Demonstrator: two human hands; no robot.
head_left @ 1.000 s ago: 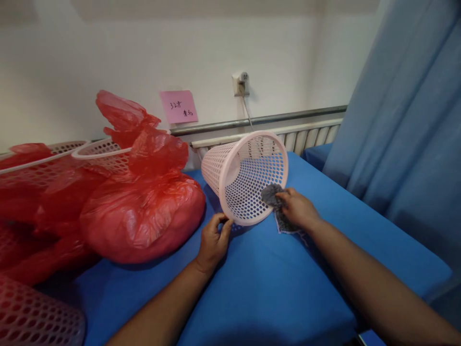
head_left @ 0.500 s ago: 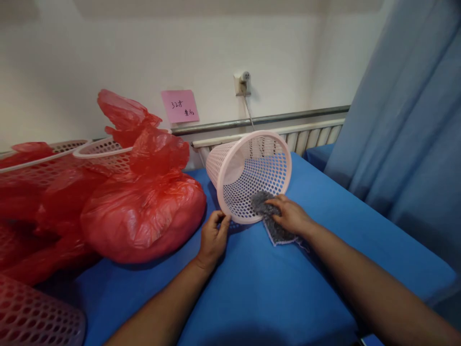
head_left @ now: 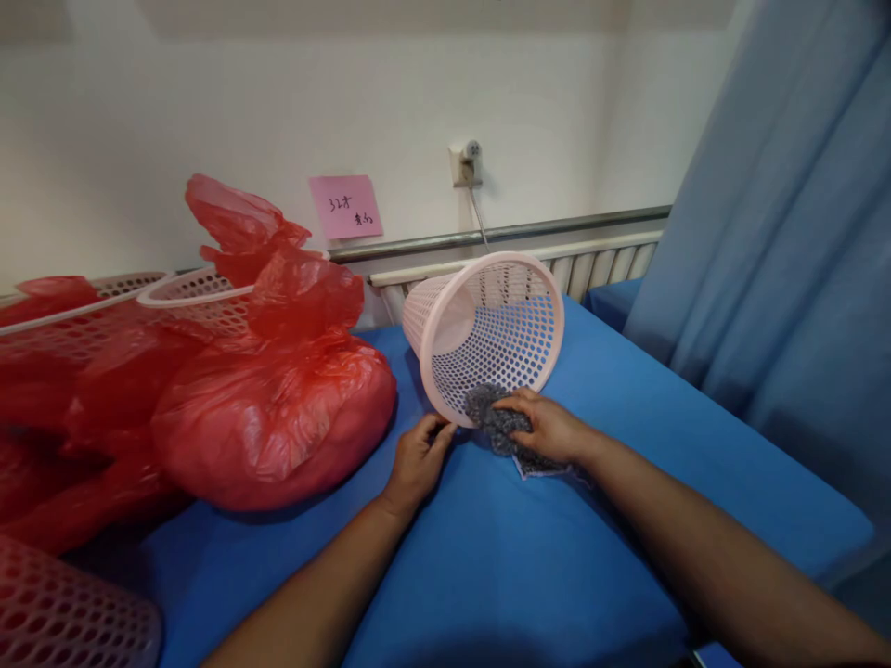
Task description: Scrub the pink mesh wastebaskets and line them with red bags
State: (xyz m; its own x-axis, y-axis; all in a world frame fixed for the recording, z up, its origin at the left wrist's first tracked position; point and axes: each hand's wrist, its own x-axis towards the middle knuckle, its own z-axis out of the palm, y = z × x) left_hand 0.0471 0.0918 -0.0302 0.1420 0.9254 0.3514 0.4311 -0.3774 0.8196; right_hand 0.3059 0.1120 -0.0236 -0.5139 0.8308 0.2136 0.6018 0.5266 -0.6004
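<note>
A pink perforated plastic basket (head_left: 487, 325) lies on its side on the blue table (head_left: 529, 547), its mouth facing me. My left hand (head_left: 418, 459) pinches the lower left of the basket's rim. My right hand (head_left: 549, 429) presses a grey cloth (head_left: 491, 419) against the bottom of the rim, fingers curled over the cloth. Part of the cloth trails out under my right palm onto the table.
A full red plastic bag (head_left: 271, 408) lies just left of the basket. Behind it stand pink baskets lined with red bags (head_left: 187, 297); another basket (head_left: 62, 612) sits at the bottom left. A blue curtain (head_left: 786, 241) hangs on the right; a radiator and wall run behind.
My right hand has slid the grey cloth leftward along the basket's lower rim, towards my left hand. The basket has tipped slightly; my left hand stays on the rim.
</note>
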